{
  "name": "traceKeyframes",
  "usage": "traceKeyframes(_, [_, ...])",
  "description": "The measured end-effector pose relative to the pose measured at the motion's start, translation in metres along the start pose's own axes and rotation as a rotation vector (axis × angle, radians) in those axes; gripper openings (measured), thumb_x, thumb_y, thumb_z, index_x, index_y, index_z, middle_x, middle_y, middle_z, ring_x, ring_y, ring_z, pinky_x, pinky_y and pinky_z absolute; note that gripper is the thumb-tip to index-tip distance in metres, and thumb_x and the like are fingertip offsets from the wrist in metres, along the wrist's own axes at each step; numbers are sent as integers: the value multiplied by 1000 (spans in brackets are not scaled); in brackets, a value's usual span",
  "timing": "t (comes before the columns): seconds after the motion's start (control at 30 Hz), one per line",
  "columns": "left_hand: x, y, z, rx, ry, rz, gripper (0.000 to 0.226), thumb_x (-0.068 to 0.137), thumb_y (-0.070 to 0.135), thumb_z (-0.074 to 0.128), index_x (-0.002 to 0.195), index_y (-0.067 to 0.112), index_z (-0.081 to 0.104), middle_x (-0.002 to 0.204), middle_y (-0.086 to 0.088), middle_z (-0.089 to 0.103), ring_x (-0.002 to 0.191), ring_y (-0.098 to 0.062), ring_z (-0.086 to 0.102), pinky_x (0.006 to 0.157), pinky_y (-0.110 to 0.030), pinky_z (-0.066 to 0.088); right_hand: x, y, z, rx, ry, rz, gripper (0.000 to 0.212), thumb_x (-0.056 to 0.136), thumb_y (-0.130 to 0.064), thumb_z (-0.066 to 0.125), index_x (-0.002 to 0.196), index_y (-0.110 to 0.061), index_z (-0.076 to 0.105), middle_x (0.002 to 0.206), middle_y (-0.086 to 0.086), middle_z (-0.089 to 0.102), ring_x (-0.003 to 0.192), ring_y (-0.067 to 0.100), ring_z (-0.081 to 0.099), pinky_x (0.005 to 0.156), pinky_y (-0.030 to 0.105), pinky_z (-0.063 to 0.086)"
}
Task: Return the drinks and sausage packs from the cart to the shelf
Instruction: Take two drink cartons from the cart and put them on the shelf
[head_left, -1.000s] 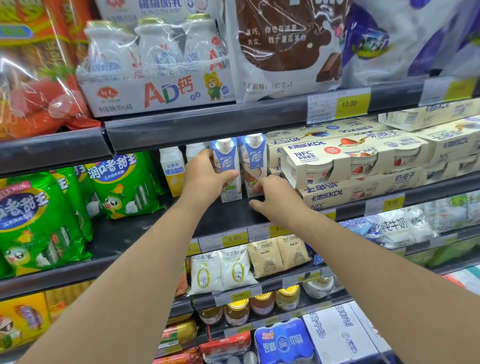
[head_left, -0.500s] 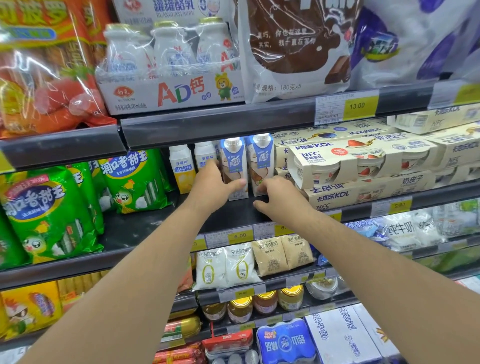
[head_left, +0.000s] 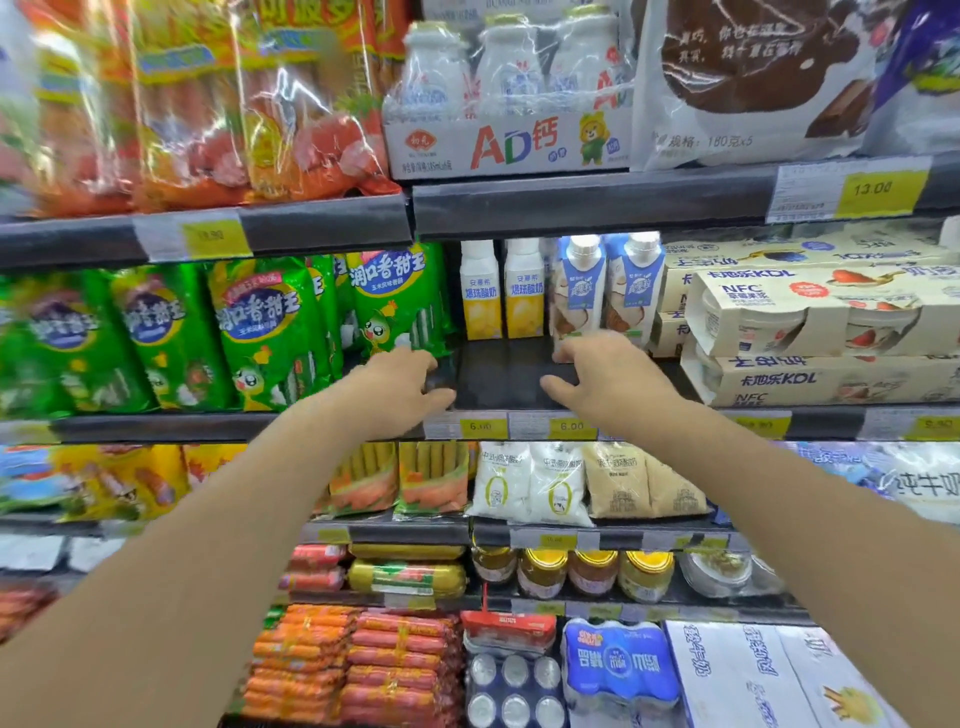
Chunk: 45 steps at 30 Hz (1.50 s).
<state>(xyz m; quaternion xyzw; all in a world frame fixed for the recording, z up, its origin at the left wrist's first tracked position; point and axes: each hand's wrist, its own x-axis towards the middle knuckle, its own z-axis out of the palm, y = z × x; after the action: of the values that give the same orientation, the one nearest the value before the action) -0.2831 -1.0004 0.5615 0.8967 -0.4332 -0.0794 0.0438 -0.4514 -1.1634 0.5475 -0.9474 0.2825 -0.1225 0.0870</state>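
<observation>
- In the upper left of the frame, clear-wrapped orange and red sausage packs (head_left: 208, 104) are standing on the top shelf.
- Below them, at mid left, green foil sausage packs (head_left: 260, 332) printed with a yellow cartoon figure are leaning in a row on the dark middle shelf (head_left: 498, 384).
- The left hand (head_left: 400, 384) is hovering just right of the last green pack, at the shelf's front edge, fingers loosely bent and holding nothing.
- Behind the bare stretch of shelf between the two hands, two white and yellow yoghurt drink bottles (head_left: 501, 291) are standing upright at the back.
- Just right of them, two blue and white drink cartons with white caps (head_left: 605, 286) are standing side by side, upright, touching each other.
- The right hand (head_left: 608, 379) is reaching in low in front of these cartons, fingers relaxed and spread, gripping nothing; whether its fingertips are touching a carton base cannot be told.
- At mid right, cream cardboard yoghurt multipacks (head_left: 810, 322) are lying stacked beside the cartons.
- Yellow price tags (head_left: 524, 427) are sitting on the shelf edge beneath the hands.
</observation>
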Motion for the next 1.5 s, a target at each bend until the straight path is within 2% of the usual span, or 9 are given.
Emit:
traceKeyframes(0.07, [-21,-19,-3,13,23,7,63,98,50,48,149,13,37,148,-11,45,132,-31,46,109,-46,40,-5,-26,-2,-23,-5,-56,50,93,-50,53,132,-19,56,123,7,57,118,27,50,96,43,47])
traceKeyframes(0.23, [-87,-90,-5,16,62,-67,62,99,46,50,149,12,37,150,-11,43,136,-30,43,111,-44,38,-21,-118,14,-88,-46,-216,50,93,-46,53,132,-14,55,127,11,55,119,30,48,98,46,44])
traceKeyframes(0.43, [-209,-227,1,-20,86,-277,57,97,46,52,140,9,47,140,-15,50,126,-33,50,103,-45,44,-59,-259,63,-105,-86,-398,51,91,-47,55,131,-15,54,127,10,53,121,32,48,99,45,44])
traceKeyframes(0.6, [-329,-322,11,-51,70,-476,63,100,46,48,148,9,37,149,-14,43,129,-33,48,103,-45,44,-96,-381,104,-91,-131,-593,48,91,-46,56,126,-13,57,121,12,57,117,33,51,95,41,46])
traceKeyframes(0.77, [-427,-395,27,-51,59,-642,53,96,52,49,125,8,52,123,-13,58,106,-31,59,93,-49,51,-130,-490,139,-97,-186,-771,45,92,-46,56,118,-10,57,115,14,55,111,35,51,88,40,46])
traceKeyframes(0.9, [-486,-440,44,-86,56,-772,56,99,49,47,135,7,46,134,-13,51,116,-33,54,97,-47,47,-152,-567,166,-99,-228,-902,49,93,-46,53,128,-12,55,127,14,54,118,33,50,95,41,45])
traceKeyframes(1.07, [-538,-494,70,-142,82,-946,51,94,49,50,126,10,52,122,-12,54,114,-34,55,95,-48,48,-168,-656,210,-57,-274,-1063,45,92,-44,52,124,-13,57,122,13,56,117,34,52,95,39,46])
traceKeyframes(1.27, [-567,-554,87,-200,59,-1135,58,95,51,51,136,9,50,133,-15,54,121,-34,54,100,-46,46,-162,-747,266,-58,-334,-1256,41,93,-45,53,114,-10,57,110,13,55,105,34,51,82,39,45])
traceKeyframes(1.5, [-576,-627,113,-245,3,-1298,51,95,44,52,135,13,49,131,-9,54,118,-27,52,97,-41,45,-144,-838,338,-93,-447,-1417,45,95,-41,51,127,-10,55,124,11,55,118,31,49,94,43,47])
